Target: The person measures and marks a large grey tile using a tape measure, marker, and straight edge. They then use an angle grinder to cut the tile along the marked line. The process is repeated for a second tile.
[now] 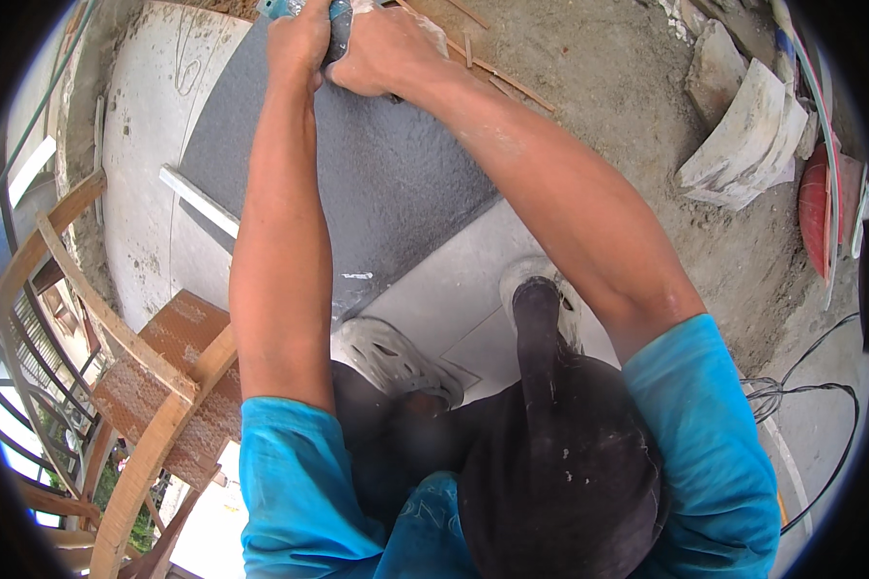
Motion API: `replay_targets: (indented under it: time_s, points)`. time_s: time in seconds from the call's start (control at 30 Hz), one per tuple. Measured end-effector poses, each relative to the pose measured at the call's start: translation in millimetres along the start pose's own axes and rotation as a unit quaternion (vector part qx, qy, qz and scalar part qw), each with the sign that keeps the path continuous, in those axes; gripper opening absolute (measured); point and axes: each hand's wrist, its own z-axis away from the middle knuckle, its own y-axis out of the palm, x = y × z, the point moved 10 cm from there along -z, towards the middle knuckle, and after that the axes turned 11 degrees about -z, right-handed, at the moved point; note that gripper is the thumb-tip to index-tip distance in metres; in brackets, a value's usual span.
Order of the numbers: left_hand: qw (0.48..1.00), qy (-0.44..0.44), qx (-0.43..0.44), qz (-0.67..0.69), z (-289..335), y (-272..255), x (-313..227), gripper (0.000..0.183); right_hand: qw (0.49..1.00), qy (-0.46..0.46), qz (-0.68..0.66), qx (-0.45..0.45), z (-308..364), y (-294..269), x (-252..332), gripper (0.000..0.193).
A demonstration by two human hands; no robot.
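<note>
Both my arms reach forward to the far edge of the view, over a large dark grey tile (396,183). My left hand (297,43) is closed around a teal and dark handheld tool (339,31), mostly cut off by the top edge, so I cannot make out its exact kind. Close beside it, my right hand (388,50) is wrapped against the same tool from the right. White smears mark the back of this hand. Under my arms, the tile lies over paler floor tiles (463,256), its near corner close to my grey clog (391,352).
A white metal bar (199,201) touches the dark tile's left side. Curved wooden framework (135,463) and a brown patterned board (179,338) stand at left. Thin wooden strips (517,82) lie on sandy ground. Broken slabs (748,140), a red sack (814,207) and black cable (821,386) are at right.
</note>
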Motion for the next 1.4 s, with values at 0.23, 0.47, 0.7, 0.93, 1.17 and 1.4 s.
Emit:
replay_targets:
  time_s: [0.23, 0.47, 0.7, 0.93, 1.17, 1.4]
  points:
    - [1.0, 0.019, -0.006, -0.002, 5.3, 0.2, -2.8, 0.047, 1.0, -0.003, -0.005, -0.002, 1.4, 0.8, -2.2, 0.062]
    - [1.0, -0.004, -0.003, -0.013, -0.8, 1.1, 3.2, 0.046, 1.0, -0.005, -0.009, -0.005, 2.5, 2.1, -3.7, 0.062]
    - [1.0, 0.009, -0.003, -0.016, 10.6, 2.2, -2.1, 0.044, 1.0, -0.002, -0.015, -0.01, 3.9, 3.9, -9.6, 0.062]
    - [1.0, 0.005, 0.002, -0.008, 12.3, 4.3, 3.2, 0.044, 1.0, 0.0, -0.012, -0.006, 9.5, 3.0, -9.2, 0.062]
    - [1.0, -0.018, -0.014, -0.02, 10.7, 4.4, 9.6, 0.048, 1.0, 0.009, -0.004, 0.006, 16.8, -2.1, -8.8, 0.06]
    - [0.999, -0.015, -0.018, -0.027, 14.8, 4.4, 7.9, 0.048, 1.0, 0.005, -0.006, 0.003, 19.7, -1.8, -11.4, 0.061]
